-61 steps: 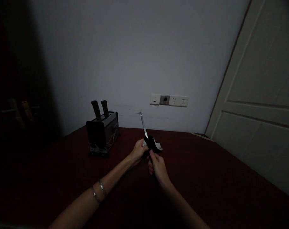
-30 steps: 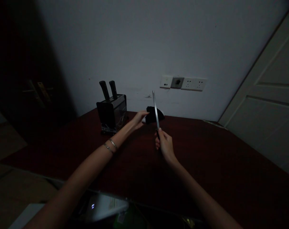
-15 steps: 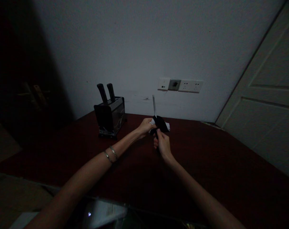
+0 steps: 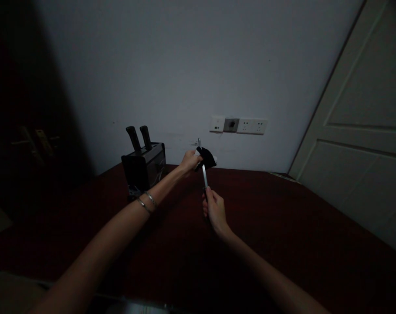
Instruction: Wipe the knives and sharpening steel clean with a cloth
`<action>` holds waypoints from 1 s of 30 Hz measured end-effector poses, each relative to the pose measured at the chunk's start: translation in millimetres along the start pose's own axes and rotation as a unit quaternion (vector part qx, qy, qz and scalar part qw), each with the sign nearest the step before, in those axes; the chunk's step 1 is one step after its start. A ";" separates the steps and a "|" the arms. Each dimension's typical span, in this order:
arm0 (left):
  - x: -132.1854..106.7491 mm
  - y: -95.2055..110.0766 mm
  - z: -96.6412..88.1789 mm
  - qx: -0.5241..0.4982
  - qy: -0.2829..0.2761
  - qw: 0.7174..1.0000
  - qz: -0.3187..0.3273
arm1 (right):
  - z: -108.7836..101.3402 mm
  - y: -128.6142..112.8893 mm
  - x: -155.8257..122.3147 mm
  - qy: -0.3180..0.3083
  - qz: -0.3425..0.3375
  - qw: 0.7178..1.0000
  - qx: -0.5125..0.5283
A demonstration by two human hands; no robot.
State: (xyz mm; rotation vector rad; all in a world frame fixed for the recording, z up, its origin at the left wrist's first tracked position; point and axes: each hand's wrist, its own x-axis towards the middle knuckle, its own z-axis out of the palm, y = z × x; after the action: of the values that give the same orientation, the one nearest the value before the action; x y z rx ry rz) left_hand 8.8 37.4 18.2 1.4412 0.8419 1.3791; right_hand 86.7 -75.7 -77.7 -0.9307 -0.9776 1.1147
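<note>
My right hand [image 4: 215, 209] is closed around the dark handle of a sharpening steel [image 4: 204, 176], a slim metal rod that points up and away from me. Further along the rod, my left hand [image 4: 190, 161] pinches a black and white cloth [image 4: 206, 158] wrapped about it. Bare metal shows between the cloth and my right hand, and the rod's tip sticks out beyond the cloth. Left of my hands stands a knife block [image 4: 143, 168] with two black-handled knives [image 4: 139, 138] in its top.
Everything is dimly lit over a dark red-brown table [image 4: 250, 209]. Behind it rises a pale wall with a row of sockets [image 4: 238, 125]. A white panelled door [image 4: 357, 144] is at the right, a dark door with a handle [image 4: 42, 141] at the left.
The cloth in my left hand has slid up the rod from near the handle towards the tip, baring the lower metal. My right hand has drawn slightly nearer to me. The view has shifted a little.
</note>
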 end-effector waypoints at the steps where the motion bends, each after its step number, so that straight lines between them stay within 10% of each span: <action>1: 7.3 2.4 -2.4 -0.003 0.012 1.000 0.002 | 0.4 2.6 -2.6 -0.002 0.006 1.000 0.000; 12: 50.2 23.3 -57.2 -0.037 0.179 0.981 0.070 | -5.1 12.5 -14.5 -0.063 -0.049 0.997 0.000; 22: -57.0 -40.0 -29.7 0.141 -0.089 0.978 0.125 | -14.9 18.2 34.9 -0.013 -0.160 0.986 -0.037; 30: -78.1 -40.4 -24.6 0.278 -0.186 0.925 0.179 | -25.8 24.6 33.8 0.036 -0.186 0.967 -0.171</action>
State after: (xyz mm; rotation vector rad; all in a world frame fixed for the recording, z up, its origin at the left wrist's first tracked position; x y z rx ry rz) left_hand -20.7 -18.2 -48.0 2.3073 0.7733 1.0964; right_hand 109.5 -40.7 -103.6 -1.0031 -1.2480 0.6018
